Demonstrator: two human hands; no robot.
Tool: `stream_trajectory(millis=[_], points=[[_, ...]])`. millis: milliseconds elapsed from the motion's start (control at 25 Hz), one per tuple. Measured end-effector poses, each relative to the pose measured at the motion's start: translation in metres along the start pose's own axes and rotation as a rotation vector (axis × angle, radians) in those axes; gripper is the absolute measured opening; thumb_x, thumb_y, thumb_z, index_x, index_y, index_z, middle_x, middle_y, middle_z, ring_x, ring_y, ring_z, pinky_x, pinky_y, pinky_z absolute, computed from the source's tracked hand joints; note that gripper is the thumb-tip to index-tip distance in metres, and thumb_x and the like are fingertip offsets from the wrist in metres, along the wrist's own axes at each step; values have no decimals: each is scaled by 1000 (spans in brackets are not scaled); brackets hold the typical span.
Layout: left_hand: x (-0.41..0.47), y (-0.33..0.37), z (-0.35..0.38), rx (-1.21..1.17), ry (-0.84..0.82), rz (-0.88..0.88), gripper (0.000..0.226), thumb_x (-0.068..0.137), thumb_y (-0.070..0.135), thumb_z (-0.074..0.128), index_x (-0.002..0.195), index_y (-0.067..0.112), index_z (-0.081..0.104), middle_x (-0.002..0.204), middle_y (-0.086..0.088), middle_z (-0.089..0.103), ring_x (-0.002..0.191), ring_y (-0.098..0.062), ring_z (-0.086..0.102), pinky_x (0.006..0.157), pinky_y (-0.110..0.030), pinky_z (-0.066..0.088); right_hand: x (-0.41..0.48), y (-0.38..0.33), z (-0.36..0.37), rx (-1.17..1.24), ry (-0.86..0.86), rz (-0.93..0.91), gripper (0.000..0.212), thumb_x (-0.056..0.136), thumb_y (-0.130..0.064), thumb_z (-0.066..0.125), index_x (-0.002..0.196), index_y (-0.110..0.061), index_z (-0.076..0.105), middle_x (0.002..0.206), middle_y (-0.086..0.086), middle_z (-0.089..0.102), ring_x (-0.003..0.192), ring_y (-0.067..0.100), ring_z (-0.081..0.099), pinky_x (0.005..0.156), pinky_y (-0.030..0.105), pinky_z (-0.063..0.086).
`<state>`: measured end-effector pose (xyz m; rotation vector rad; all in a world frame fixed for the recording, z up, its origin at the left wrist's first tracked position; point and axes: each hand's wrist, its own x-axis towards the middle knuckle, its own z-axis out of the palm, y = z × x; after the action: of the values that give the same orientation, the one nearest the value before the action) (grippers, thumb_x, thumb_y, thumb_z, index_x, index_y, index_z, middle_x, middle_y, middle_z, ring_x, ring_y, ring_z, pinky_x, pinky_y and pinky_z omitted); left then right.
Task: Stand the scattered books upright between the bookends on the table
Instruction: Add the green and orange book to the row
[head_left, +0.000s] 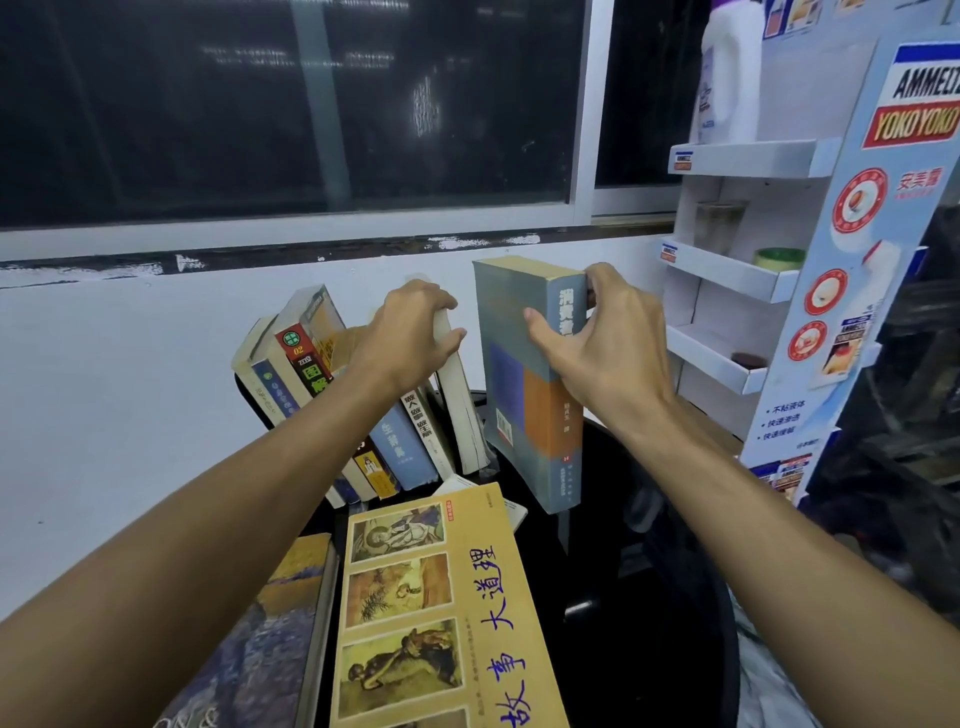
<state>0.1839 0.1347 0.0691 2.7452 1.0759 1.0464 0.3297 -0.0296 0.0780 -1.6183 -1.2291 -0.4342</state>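
Grey book (511, 332) pinched by right hand (597, 343), fingers (441, 306) of left hand (410, 332) curled over leaning books (400, 447).

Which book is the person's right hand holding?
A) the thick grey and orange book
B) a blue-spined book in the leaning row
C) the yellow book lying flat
A: the right hand grips the grey and orange book near its top, roughly upright, while the left hand holds the leaning row.
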Motion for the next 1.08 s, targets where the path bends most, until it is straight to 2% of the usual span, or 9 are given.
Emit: stream_trajectory(millis=[200,360,520,640,720,840,920,1080], points=[[-2,3,-4,-31,6,-35,50,92,33,71,135,10,61,131,-15,62,125,-33,54,101,-46,50,8,6,27,0,18,7,39,86,-41,75,92,-17,45,86,-3,56,70,13,50,52,1,34],[0,-2,-3,-28,-24,-66,45,91,38,71,123,9,63,114,-12,68,112,-34,60,88,-42,54,14,14,53,43,45,35,38,86,-43,74,97,-16,51,96,4,68,74,11,54,49,3,35],[1,-4,-5,-67,-48,-51,38,90,35,72,117,8,66,108,-9,70,101,-26,61,80,-34,52,14,21,81,73,38,54,43,87,-44,74,109,-12,55,108,6,69,82,11,58,54,3,36],[3,-7,-6,-83,-56,-38,36,89,34,74,112,7,67,105,-9,71,100,-27,62,86,-40,54,18,22,98,69,60,34,41,87,-41,74,106,-10,55,103,8,68,84,20,64,63,24,50],[4,-10,-5,-89,-68,-26,31,88,34,75,105,10,67,98,-6,70,96,-26,62,84,-43,54,21,24,107,58,70,33,39,87,-40,73,103,-9,54,98,9,68,81,23,63,65,34,54],[3,-11,-4,-99,-75,-12,29,88,33,75,105,11,65,101,-6,68,98,-26,61,85,-43,53,21,30,119,43,71,18,38,86,-42,73,98,-11,53,91,8,66,77,24,63,63,35,53],[3,-12,-4,-107,-80,-6,31,89,32,75,108,10,64,105,-7,67,101,-26,60,88,-44,53,19,34,126,39,67,19,39,85,-41,73,96,-10,54,88,9,66,74,25,62,59,31,48],[4,-14,-4,-138,-107,32,23,90,27,74,101,11,62,103,-4,66,98,-24,60,92,-44,53,18,35,130,22,67,20,39,85,-39,74,96,-8,55,87,9,67,72,25,61,58,27,39]])
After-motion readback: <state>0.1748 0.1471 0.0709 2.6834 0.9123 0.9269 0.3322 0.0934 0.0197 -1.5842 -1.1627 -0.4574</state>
